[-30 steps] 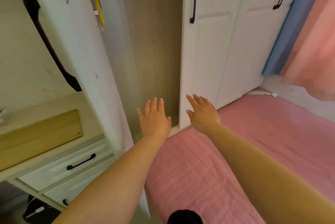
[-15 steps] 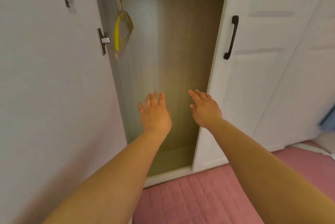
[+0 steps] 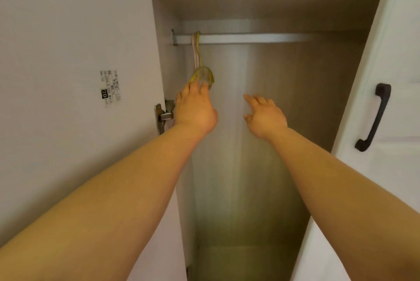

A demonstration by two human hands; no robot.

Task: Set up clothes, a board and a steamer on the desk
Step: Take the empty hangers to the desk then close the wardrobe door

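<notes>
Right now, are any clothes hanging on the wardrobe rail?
No: the rail carries only bare hangers at its left end, where the left hand reaches with straight fingers.

Hangers (image 3: 201,71) on rail (image 3: 250,38), left end inside wardrobe (image 3: 272,121)

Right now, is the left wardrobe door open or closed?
Open. The left wardrobe door is swung outward, showing its inner face and hinge, and the rail inside the wardrobe is visible.
</notes>
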